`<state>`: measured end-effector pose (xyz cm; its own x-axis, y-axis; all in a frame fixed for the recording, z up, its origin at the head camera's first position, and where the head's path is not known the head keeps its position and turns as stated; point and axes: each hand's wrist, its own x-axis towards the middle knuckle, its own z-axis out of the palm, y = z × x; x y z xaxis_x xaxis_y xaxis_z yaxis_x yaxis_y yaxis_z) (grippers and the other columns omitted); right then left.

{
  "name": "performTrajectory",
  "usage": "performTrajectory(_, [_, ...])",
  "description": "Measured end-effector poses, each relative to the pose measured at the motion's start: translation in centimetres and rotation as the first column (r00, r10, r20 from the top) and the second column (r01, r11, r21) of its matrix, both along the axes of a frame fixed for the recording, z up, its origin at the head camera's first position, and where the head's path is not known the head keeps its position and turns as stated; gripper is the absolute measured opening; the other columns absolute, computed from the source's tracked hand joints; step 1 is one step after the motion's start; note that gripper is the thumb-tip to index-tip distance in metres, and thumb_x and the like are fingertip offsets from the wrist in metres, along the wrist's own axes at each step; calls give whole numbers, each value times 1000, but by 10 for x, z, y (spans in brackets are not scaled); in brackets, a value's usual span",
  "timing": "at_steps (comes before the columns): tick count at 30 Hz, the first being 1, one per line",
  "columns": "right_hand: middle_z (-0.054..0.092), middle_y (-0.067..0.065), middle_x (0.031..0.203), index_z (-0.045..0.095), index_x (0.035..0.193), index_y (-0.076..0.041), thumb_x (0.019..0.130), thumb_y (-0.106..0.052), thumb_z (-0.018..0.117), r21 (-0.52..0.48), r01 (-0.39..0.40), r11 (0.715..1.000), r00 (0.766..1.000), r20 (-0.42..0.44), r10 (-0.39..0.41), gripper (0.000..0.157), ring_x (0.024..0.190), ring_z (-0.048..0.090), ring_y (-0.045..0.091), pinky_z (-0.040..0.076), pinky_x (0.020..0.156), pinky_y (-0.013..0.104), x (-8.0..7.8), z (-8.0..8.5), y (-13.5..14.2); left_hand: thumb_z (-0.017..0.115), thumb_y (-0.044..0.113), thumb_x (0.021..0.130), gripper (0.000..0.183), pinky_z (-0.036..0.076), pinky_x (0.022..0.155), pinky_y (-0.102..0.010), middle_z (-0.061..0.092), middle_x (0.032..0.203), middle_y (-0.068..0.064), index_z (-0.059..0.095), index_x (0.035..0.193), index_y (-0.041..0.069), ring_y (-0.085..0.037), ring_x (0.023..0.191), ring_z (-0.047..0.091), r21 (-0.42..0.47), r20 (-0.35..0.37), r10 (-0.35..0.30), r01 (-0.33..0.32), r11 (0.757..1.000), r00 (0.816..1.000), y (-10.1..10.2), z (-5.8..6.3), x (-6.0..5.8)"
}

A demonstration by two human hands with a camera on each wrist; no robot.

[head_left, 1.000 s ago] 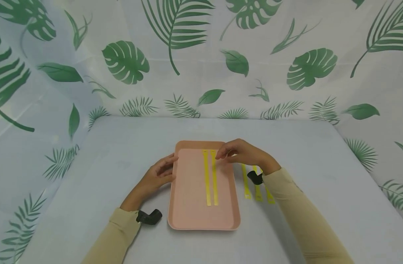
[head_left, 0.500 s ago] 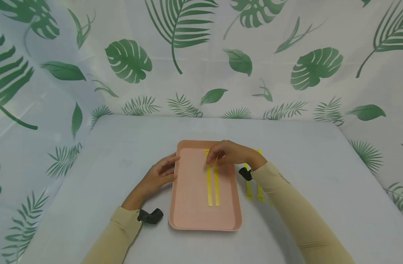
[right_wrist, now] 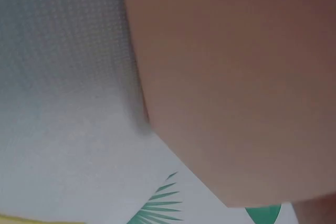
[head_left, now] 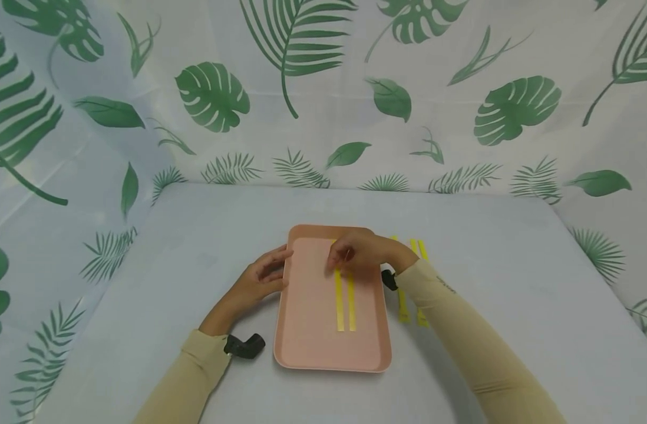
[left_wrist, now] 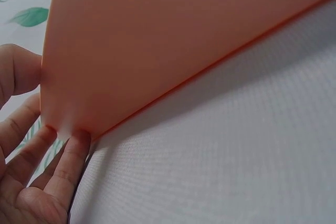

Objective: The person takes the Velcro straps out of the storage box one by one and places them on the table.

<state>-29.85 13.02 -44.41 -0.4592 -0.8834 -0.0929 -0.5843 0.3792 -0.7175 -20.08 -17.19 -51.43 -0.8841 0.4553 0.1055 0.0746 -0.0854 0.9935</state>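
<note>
A shallow pink tray (head_left: 313,350) lies lengthwise on the table in the head view. Two flat yellow strips, a left strip (head_left: 340,306) and a right strip (head_left: 352,309), lie side by side inside it. My left hand (head_left: 254,285) rests against the tray's left side, fingers spread; in the left wrist view its fingertips (left_wrist: 79,140) touch the outer wall. My right hand (head_left: 363,250) is over the upper part of the tray, its bent fingers right at the left strip and covering part of both. I cannot tell whether it pinches a strip.
Several more yellow strips (head_left: 422,318) lie on the white-covered table (head_left: 207,218) right of the tray, partly hidden by my right forearm (head_left: 461,318). A leaf-printed curtain (head_left: 323,94) hangs behind the table and along its sides.
My right hand has moved left and slightly down, from beside the right strip to the left strip. My left hand stays at the tray's side. The head view has shifted slightly.
</note>
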Motion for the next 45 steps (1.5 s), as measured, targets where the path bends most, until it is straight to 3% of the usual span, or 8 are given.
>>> performTrajectory(5, [75,1,91,85,103,-6,86,13,78,19,-11,1000,1000,27,10,27,84,63,9,62,84,26,-3,-7,-2,65,-11,99,66,54,110,-26,20,174,-32,36,159,-16,-60,148,39,9,-1,-5,5,1000,1000,0,0,0])
performTrajectory(12, [75,8,89,81,100,2,81,21,70,-15,-21,1000,993,119,23,29,72,48,9,44,67,21,-4,-16,-5,64,-13,99,67,55,109,-25,19,175,-29,36,160,-15,-60,147,41,-1,4,-5,5,1000,1000,-1,-1,-1])
performTrajectory(26, [68,-4,81,74,89,-1,77,19,73,-21,0,1000,999,48,1,24,72,49,7,44,67,20,1,-11,-6,64,-12,99,67,55,108,-25,17,176,-29,37,160,-15,-59,145,43,-3,-1,-11,11,1000,1000,-1,-1,-3])
performTrajectory(32, [70,-1,79,70,84,-1,82,18,77,-31,-13,999,997,79,15,20,74,57,7,52,70,21,-1,-13,-6,65,-13,98,67,55,108,-24,17,176,-28,37,159,-15,-60,146,41,2,14,-2,2,1000,1000,-1,-2,-2])
performTrajectory(37, [68,0,80,70,84,-3,85,12,82,-48,-23,999,998,48,26,20,76,57,8,52,70,23,-2,-13,-3,64,-13,98,67,55,108,-24,17,176,-29,37,159,-15,-60,146,42,-1,7,-2,2,1000,1000,0,-1,-1])
performTrajectory(45, [64,-10,81,71,85,-13,84,21,59,-61,20,998,997,-69,-24,36,77,57,9,49,70,27,2,-5,0,64,-12,99,66,54,109,-25,15,175,-31,35,158,-17,-62,147,38,18,6,-13,12,1000,1000,-1,0,0])
